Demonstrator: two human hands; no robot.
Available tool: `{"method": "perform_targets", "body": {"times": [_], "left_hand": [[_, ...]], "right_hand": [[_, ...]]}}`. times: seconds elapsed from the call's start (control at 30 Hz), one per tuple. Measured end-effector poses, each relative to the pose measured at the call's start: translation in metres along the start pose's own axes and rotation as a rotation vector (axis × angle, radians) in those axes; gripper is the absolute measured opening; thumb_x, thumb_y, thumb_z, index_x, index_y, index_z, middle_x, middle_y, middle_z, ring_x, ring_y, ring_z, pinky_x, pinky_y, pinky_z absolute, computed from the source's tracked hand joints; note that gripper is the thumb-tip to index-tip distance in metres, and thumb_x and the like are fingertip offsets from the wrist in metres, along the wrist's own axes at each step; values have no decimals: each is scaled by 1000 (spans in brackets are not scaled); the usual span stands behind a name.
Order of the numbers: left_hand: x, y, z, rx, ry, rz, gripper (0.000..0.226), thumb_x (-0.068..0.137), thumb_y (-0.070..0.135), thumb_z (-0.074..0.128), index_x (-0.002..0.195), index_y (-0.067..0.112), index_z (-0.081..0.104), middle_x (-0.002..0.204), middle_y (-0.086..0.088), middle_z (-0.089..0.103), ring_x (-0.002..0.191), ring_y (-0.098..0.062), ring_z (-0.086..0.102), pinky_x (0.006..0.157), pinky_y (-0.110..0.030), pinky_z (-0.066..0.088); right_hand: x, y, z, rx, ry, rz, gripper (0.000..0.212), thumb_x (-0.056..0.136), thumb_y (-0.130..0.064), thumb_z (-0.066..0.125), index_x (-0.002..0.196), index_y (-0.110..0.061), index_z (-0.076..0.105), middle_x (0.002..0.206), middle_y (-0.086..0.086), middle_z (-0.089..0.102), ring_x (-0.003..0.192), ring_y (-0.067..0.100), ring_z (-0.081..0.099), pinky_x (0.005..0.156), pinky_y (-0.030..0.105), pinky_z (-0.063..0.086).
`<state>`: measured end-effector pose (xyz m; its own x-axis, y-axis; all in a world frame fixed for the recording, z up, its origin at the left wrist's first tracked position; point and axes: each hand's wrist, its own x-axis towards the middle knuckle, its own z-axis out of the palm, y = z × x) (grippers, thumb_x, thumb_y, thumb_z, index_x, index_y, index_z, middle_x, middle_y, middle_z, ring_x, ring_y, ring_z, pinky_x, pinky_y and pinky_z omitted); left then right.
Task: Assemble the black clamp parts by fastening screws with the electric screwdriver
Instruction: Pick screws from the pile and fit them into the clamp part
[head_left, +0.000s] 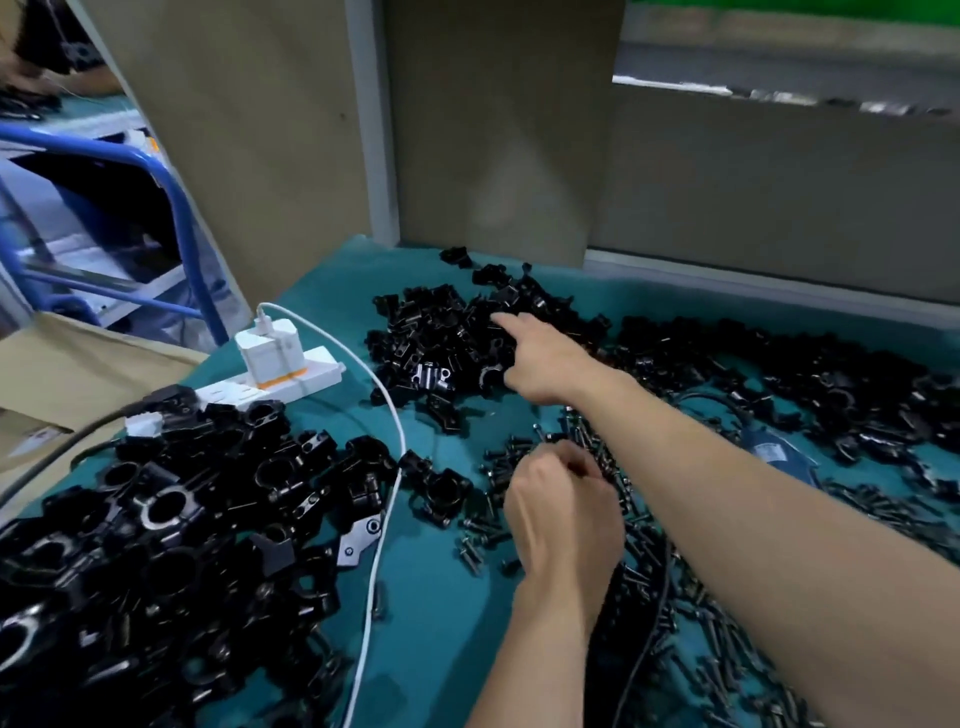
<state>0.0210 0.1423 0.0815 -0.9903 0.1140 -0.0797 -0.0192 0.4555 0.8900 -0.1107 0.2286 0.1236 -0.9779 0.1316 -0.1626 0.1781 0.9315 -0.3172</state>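
My right hand (540, 364) reaches across the teal mat to a far pile of small black clamp parts (436, 338), its index finger stretched out onto the pile. My left hand (563, 512) hovers over scattered black screws (488, 530), fingers curled and pinching a small dark screw at its tips. A larger heap of black clamp bodies (171, 525) lies at the left. One single clamp (441, 488) sits just left of my left hand. A blue tool body with a label (774, 449) shows beyond my right forearm, mostly hidden.
A white power strip (283, 382) with a charger (267, 351) stands at the mat's left, and its white cable (382, 519) runs toward me. Cardboard panels (493, 130) wall the back. More clamp parts (831, 384) spread to the right. A blue cart frame (179, 208) is far left.
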Motion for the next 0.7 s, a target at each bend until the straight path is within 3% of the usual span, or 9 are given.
{"method": "perform_targets", "body": {"times": [0.07,0.17,0.23,0.3,0.37,0.43,0.5,0.6,0.7], "left_hand": [[6,-6,4,41,-15,54,22,78,12,48,72,24,65,78,8,68,71,-13,58,62,-29,38],[11,-7,3,10,-45,38,17,72,17,47,68,24,61,72,7,66,66,-13,57,58,-31,41],[15,-8,2,25,-43,14,17,74,11,51,65,23,60,66,8,63,61,-10,56,56,-29,41],[18,-7,1,48,-45,16,21,76,8,53,66,24,61,64,13,61,60,-5,55,56,-27,45],[19,-5,2,29,-45,7,23,80,6,55,68,24,64,66,11,63,65,-10,60,62,-31,51],[15,-2,2,-51,7,24,31,82,0,54,67,24,65,70,10,65,71,-14,63,66,-33,52],[7,1,0,-161,142,134,38,83,-7,54,68,26,66,75,14,64,76,-9,60,70,-30,49],[-2,7,-5,-229,281,355,29,86,6,59,101,27,73,98,19,63,93,-11,61,83,-34,53],[-1,10,-11,-82,23,403,52,85,37,57,137,43,55,131,21,54,120,-10,55,100,-34,46]], "right_hand": [[7,3,5,-79,24,-34,67,97,-3,50,159,-19,33,171,9,14,156,31,17,126,39,21],[5,3,19,-236,159,-74,34,94,0,53,127,-5,64,156,16,39,147,30,26,121,36,25],[1,2,23,-227,199,-61,25,93,6,54,113,-3,65,159,17,33,140,35,39,110,40,41],[-5,3,19,-123,272,-22,21,91,11,51,101,-4,61,166,15,24,115,39,59,87,43,53],[-14,8,10,-27,374,26,19,92,10,51,94,-7,60,161,14,39,99,38,66,79,43,55],[-27,19,-1,102,464,76,18,95,0,57,88,-16,63,115,10,71,86,28,70,68,33,54],[-46,32,-11,276,518,119,21,93,-12,68,78,-26,65,77,-5,71,66,10,67,54,19,47],[-88,45,-16,496,581,129,22,88,-22,78,70,-30,68,63,-17,68,61,-2,63,46,7,39],[-126,56,-3,652,559,148,17,89,-19,78,74,-26,72,68,-15,73,63,0,65,59,17,50]]}}
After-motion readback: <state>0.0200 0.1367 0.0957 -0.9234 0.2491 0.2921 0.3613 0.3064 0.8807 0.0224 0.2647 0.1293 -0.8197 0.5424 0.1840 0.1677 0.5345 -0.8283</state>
